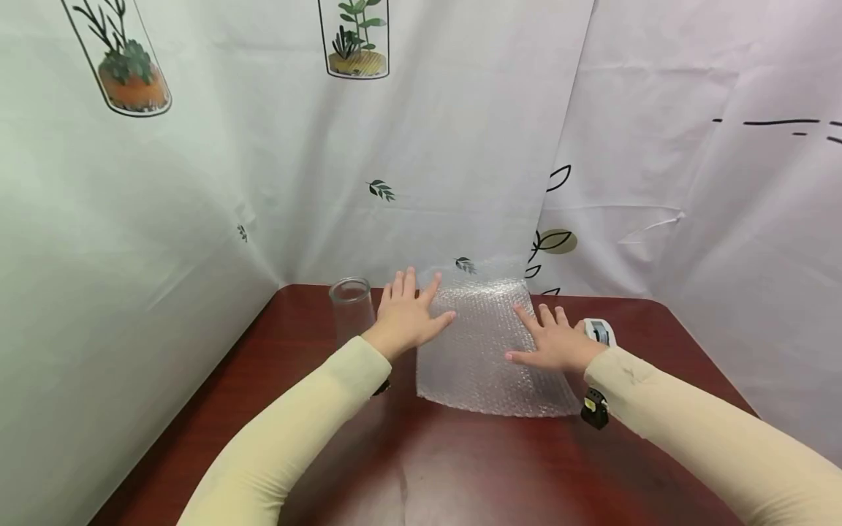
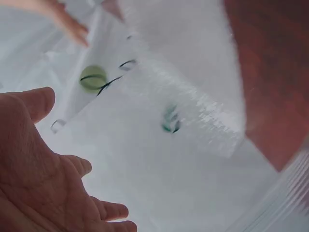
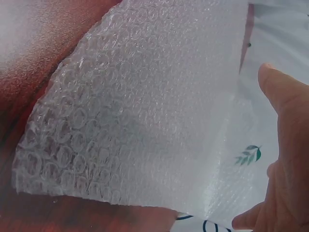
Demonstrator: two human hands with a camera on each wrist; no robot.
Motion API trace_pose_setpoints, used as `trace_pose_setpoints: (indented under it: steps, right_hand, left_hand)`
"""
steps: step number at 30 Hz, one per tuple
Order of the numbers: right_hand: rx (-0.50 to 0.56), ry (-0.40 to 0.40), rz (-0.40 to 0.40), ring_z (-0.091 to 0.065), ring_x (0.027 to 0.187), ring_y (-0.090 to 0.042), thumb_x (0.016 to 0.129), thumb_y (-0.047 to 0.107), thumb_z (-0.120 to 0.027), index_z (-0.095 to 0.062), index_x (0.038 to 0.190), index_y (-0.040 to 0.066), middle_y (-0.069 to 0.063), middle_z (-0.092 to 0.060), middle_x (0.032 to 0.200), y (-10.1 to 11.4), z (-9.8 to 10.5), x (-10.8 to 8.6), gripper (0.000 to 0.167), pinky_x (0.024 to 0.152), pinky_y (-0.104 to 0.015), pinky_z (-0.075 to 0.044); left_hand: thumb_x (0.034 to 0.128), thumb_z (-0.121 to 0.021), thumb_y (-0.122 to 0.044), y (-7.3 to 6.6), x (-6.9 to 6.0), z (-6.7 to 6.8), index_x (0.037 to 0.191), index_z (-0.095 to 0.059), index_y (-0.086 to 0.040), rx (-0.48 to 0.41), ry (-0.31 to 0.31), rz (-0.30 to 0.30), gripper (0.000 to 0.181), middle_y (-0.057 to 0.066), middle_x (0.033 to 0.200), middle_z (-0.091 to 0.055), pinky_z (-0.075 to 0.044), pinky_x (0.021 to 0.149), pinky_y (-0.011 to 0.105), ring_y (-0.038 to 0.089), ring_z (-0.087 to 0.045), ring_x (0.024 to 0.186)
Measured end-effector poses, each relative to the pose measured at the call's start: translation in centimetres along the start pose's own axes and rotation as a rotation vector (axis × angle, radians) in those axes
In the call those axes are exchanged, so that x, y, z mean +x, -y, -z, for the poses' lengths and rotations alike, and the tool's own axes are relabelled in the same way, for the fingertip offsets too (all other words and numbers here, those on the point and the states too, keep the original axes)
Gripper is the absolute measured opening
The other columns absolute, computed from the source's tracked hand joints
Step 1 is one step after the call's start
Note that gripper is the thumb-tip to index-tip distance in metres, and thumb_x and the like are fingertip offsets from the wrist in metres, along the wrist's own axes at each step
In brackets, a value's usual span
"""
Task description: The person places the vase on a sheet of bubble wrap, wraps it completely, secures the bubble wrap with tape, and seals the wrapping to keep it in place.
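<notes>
A sheet of clear bubble wrap [image 1: 473, 369] lies on the table between my two hands, its far end rising against the white cloth behind. My left hand [image 1: 406, 319] is over the sheet's left side, fingers spread and holding nothing. Over the right side is my right hand [image 1: 554, 343], also with spread fingers and nothing held. In the right wrist view the bubbles of the wrap [image 3: 111, 111] show clearly, apart from the thumb and fingers. Behind my left forearm stands a clear glass cylinder [image 1: 351, 299], its lower part hidden.
A small white object with a grey middle [image 1: 600, 332], perhaps a tape dispenser, sits just beyond my right wrist and is partly hidden. The dark red table [image 1: 473, 467] is bounded by white printed cloth [image 1: 447, 146] at the back and sides.
</notes>
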State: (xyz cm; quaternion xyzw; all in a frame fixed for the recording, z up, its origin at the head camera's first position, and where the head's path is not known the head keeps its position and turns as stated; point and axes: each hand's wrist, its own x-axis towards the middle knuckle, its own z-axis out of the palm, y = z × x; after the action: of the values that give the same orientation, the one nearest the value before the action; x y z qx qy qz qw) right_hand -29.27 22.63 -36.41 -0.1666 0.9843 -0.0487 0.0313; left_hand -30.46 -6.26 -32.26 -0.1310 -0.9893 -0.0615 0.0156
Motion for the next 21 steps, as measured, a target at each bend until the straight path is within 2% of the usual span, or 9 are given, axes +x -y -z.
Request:
trace_pose_setpoints:
  steps: [4, 10, 16, 18, 21]
  right_hand:
    - [0.004, -0.001, -0.004, -0.015, 0.139, -0.068, 0.088, 0.077, -0.051, -0.012, 0.163, 0.014, -0.041, -0.018, 0.156, -0.2, 0.2, -0.1, 0.106, 0.097, -0.086, -0.018]
    - [0.008, 0.001, -0.003, -0.015, 0.139, -0.069, 0.088, 0.077, -0.052, -0.014, 0.163, 0.014, -0.042, -0.019, 0.156, -0.3, 0.3, -0.1, 0.105, 0.096, -0.087, -0.017]
    - [0.008, 0.024, -0.018, -0.014, 0.14, -0.068, 0.087, 0.079, -0.05, -0.012, 0.163, 0.015, -0.041, -0.018, 0.156, -0.6, 0.2, 0.0, 0.107, 0.098, -0.085, -0.017]
    - [0.005, 0.029, -0.022, -0.015, 0.139, -0.068, 0.086, 0.079, -0.05, -0.012, 0.163, 0.015, -0.041, -0.018, 0.156, -0.6, 0.1, 0.0, 0.108, 0.099, -0.085, -0.018]
    - [0.006, 0.029, -0.026, -0.015, 0.139, -0.068, 0.086, 0.079, -0.051, -0.011, 0.163, 0.014, -0.041, -0.019, 0.156, -0.6, 0.1, -0.1, 0.108, 0.099, -0.085, -0.017]
  left_hand:
    - [0.0967, -0.037, -0.072, 0.4, 0.0, 1.9, 0.163, -0.005, -0.034, -0.069, -0.055, -0.025, 0.083, 0.022, 0.167, 0.003, -0.003, 0.122, 0.053, 0.04, 0.004, 0.154]
    - [0.0969, -0.039, -0.07, 1.9, -0.3, 4.0, 0.164, -0.007, -0.031, -0.13, -0.144, -0.024, 0.084, 0.025, 0.166, -0.001, -0.004, 0.123, 0.052, 0.041, 0.001, 0.154]
    - [0.0973, -0.047, -0.063, 3.2, -1.0, 4.9, 0.164, -0.016, -0.028, -0.16, -0.291, -0.072, 0.081, 0.024, 0.165, -0.009, -0.003, 0.123, 0.052, 0.041, -0.003, 0.154]
    - [0.0969, -0.049, -0.063, 3.5, -1.4, 5.0, 0.163, -0.019, -0.028, -0.161, -0.331, -0.07, 0.081, 0.024, 0.165, -0.011, -0.002, 0.122, 0.053, 0.041, -0.004, 0.154]
    - [0.0956, -0.051, -0.063, 4.2, -1.8, 5.2, 0.163, -0.021, -0.028, -0.157, -0.363, -0.037, 0.081, 0.024, 0.164, -0.013, 0.001, 0.121, 0.056, 0.041, -0.005, 0.153]
